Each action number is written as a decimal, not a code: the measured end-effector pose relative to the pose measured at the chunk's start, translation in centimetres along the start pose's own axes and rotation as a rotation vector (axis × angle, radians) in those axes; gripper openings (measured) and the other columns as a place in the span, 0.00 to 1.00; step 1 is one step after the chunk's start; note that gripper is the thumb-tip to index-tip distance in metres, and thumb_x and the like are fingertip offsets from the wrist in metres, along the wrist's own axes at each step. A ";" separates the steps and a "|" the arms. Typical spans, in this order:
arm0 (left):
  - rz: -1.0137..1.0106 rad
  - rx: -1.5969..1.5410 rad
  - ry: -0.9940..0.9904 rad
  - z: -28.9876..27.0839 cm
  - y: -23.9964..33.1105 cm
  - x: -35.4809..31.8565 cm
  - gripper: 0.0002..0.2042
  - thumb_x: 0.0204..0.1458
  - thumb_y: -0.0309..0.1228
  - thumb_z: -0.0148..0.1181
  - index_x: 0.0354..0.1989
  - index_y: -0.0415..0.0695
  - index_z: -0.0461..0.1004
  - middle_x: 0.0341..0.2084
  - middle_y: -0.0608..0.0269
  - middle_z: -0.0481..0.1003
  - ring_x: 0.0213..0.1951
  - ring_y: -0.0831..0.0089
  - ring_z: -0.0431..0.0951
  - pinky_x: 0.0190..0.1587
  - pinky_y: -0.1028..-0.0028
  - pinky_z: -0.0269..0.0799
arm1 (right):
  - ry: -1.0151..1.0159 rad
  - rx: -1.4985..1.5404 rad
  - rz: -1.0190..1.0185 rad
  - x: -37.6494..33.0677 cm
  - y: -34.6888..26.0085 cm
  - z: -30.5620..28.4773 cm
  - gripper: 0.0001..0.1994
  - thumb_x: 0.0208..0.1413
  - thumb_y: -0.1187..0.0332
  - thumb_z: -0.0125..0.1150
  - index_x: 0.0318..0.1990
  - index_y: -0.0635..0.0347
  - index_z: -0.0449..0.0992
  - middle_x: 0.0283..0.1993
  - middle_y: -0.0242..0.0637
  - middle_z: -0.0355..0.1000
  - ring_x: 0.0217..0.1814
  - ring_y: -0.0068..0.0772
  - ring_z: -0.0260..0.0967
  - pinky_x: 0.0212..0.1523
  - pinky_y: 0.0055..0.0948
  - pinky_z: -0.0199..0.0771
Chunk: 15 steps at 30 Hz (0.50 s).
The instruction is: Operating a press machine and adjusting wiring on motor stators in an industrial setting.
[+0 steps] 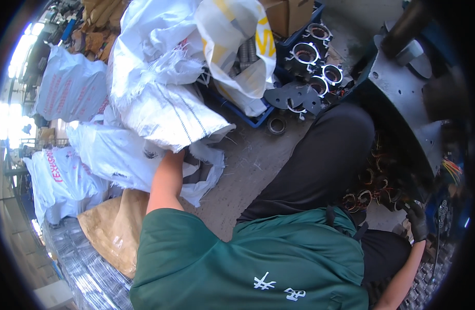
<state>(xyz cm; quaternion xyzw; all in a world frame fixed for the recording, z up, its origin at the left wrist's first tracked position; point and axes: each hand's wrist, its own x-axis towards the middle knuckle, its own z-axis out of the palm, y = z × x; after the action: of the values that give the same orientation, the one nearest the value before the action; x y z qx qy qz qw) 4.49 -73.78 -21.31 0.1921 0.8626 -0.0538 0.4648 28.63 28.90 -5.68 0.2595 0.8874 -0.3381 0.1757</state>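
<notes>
My left forearm (pixel 166 183) reaches up under the loose mouth of a white woven sack (pixel 170 111). The sack's cloth hides that hand, so neither its fingers nor anything in them can be seen. Far to the right, my right hand (pixel 417 223) wears a dark glove and hangs low beside my thigh. Its fingers point toward several small rings with copper-coloured windings (pixel 365 198); they are too dark and small to tell whether they grip anything. Below the left forearm, another white plastic sack (pixel 198 181) lies with its mouth open.
Metal rings with silvery brackets (pixel 305 53) fill a blue crate ahead, and a loose ring (pixel 276 124) lies on the floor. A white and yellow bag (pixel 237 31) stands in another blue crate. Full sacks (pixel 72 85) line the left. A metal machine plate (pixel 403 98) juts in at right.
</notes>
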 end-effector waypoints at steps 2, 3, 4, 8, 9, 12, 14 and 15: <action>0.010 -0.005 -0.030 -0.5 0.0 0.0 0.33 0.40 0.36 0.78 0.59 0.50 0.77 0.55 0.51 0.80 0.57 0.53 0.80 0.65 0.60 0.73 | 0.028 0.022 -0.005 -0.6 0.2 0.3 0.15 0.64 0.67 0.64 0.56 0.60 0.81 0.37 0.32 0.79 0.36 0.22 0.74 0.38 0.26 0.73; 0.020 -0.008 -0.048 -0.8 0.1 0.2 0.33 0.40 0.36 0.78 0.59 0.50 0.77 0.55 0.51 0.80 0.57 0.53 0.80 0.64 0.60 0.73 | 0.045 0.038 -0.016 -0.9 0.3 0.3 0.15 0.64 0.67 0.64 0.55 0.60 0.81 0.36 0.31 0.78 0.36 0.21 0.74 0.37 0.25 0.72; 0.030 -0.021 -0.075 -0.9 0.3 -0.4 0.33 0.40 0.36 0.78 0.60 0.50 0.77 0.55 0.51 0.80 0.57 0.53 0.80 0.64 0.60 0.73 | 0.047 0.040 -0.013 -1.0 -0.6 0.3 0.15 0.64 0.67 0.64 0.55 0.60 0.81 0.36 0.31 0.78 0.36 0.21 0.74 0.37 0.25 0.72; 0.179 -0.063 -0.184 -0.9 3.6 -1.5 0.32 0.40 0.36 0.77 0.60 0.52 0.77 0.55 0.52 0.80 0.57 0.53 0.80 0.64 0.60 0.73 | -0.018 -0.075 0.023 -2.9 -4.5 -0.1 0.15 0.65 0.66 0.64 0.55 0.63 0.79 0.38 0.34 0.79 0.36 0.24 0.75 0.40 0.29 0.76; 0.220 -0.098 -0.212 -0.2 4.9 -2.7 0.32 0.41 0.36 0.77 0.60 0.52 0.77 0.55 0.52 0.80 0.57 0.53 0.80 0.64 0.60 0.73 | 0.006 -0.109 -0.031 -2.4 -5.2 0.0 0.15 0.65 0.64 0.64 0.54 0.64 0.80 0.36 0.34 0.79 0.36 0.24 0.76 0.40 0.28 0.75; 0.326 0.221 -0.229 -4.5 14.4 -3.1 0.25 0.50 0.34 0.70 0.61 0.59 0.77 0.54 0.50 0.80 0.55 0.51 0.81 0.61 0.59 0.74 | 0.042 0.022 -0.047 -2.3 -3.2 -0.2 0.12 0.64 0.68 0.62 0.51 0.63 0.79 0.34 0.30 0.74 0.33 0.21 0.71 0.34 0.25 0.70; 0.223 0.003 -0.075 -6.0 19.4 -2.9 0.15 0.57 0.32 0.59 0.52 0.52 0.83 0.55 0.48 0.80 0.56 0.51 0.81 0.58 0.56 0.75 | 0.011 0.026 -0.071 -1.8 -2.8 -0.3 0.12 0.64 0.68 0.62 0.51 0.63 0.79 0.34 0.30 0.75 0.33 0.21 0.71 0.34 0.25 0.70; 0.202 -0.005 0.000 -6.2 21.1 -1.3 0.15 0.59 0.34 0.58 0.53 0.52 0.82 0.51 0.46 0.81 0.53 0.49 0.82 0.58 0.56 0.75 | -0.012 0.029 -0.084 -1.3 -2.8 -0.4 0.12 0.64 0.68 0.62 0.51 0.63 0.79 0.35 0.31 0.75 0.33 0.22 0.71 0.34 0.25 0.71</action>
<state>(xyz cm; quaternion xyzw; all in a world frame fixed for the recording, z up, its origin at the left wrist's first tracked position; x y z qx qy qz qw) 8.34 -53.06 -14.97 0.2771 0.8390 -0.0045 0.4684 27.98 26.93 -3.28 0.2227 0.8914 -0.3595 0.1631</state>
